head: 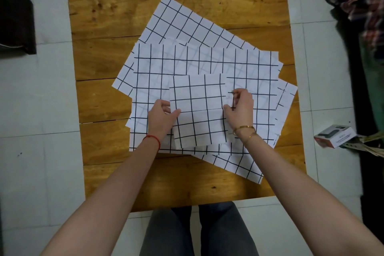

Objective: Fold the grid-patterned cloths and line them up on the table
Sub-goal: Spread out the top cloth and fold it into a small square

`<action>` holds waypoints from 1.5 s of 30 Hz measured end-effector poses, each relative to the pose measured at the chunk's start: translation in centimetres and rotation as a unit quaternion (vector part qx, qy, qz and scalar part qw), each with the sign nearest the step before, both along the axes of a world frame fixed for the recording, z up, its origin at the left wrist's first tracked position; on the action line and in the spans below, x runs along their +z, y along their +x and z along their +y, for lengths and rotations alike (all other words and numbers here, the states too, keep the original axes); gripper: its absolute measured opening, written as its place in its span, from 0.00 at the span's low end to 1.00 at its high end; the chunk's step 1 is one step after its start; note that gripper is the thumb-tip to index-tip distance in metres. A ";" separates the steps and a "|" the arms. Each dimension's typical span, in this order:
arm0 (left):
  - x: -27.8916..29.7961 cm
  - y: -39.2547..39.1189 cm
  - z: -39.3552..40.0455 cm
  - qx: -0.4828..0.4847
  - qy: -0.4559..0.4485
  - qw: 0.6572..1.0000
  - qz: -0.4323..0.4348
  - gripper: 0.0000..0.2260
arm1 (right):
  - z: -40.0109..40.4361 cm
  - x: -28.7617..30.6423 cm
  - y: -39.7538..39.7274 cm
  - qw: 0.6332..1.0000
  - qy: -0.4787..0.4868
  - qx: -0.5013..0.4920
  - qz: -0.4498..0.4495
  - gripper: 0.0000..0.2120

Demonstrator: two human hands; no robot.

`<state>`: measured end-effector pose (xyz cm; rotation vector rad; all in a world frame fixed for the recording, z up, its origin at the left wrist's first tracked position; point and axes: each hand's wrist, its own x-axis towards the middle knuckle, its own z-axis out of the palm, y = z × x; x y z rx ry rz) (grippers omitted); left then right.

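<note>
The work surface was a square wooden table (pixel 99 27), built of honey-brown planks with dark knots and visible seams, standing on a pale tiled floor (pixel 41 93). A dark plaid garment (pixel 357 2) hung at the right edge of view, a dark bundle (pixel 16 21) sat at the left, and a small white and red box (pixel 334 135) lay on the floor just right of the table. Two large unfolded grid-patterned cloths were spread flat and overlapping on the table: the lower cloth (pixel 187 21) lay skewed, the upper cloth (pixel 207 62) roughly square to the table edge. Both were thin white fabric with black lines, the lower pattern showing faintly through. A smaller folded cloth (pixel 197 110) rested on top near the centre. The left hand (pixel 162 118), with a red cord at the wrist, pinched its left edge between thumb and curled fingers; the right hand (pixel 241 108), with a gold bangle, pinched its right edge likewise
</note>
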<state>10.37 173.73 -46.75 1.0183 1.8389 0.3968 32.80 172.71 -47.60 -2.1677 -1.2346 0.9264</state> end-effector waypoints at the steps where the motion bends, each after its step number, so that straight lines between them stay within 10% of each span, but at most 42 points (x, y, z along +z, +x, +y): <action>1: 0.0 -0.1 -0.1 -0.011 0.024 1.000 0.012 0.16 | 0.1 0.2 -0.3 0.997 0.024 0.042 -0.058 0.19; 10: -1.0 -0.6 2.1 -0.338 0.167 0.893 0.247 0.36 | 4.1 0.3 -5.5 0.881 0.026 0.405 -0.245 0.28; 19: -2.0 -1.1 3.0 -0.456 0.113 0.832 0.295 0.42 | 5.0 -1.1 -6.7 0.809 -0.017 0.512 -0.289 0.30; 37: -2.1 -1.8 2.3 -0.463 0.144 0.821 0.302 0.40 | 2.7 0.0 0.4 0.898 -0.051 0.313 -0.304 0.29; 45: -2.7 -2.3 0.3 -0.479 0.166 0.793 0.338 0.33 | 3.8 0.2 -4.4 0.818 -0.040 0.505 -0.272 0.27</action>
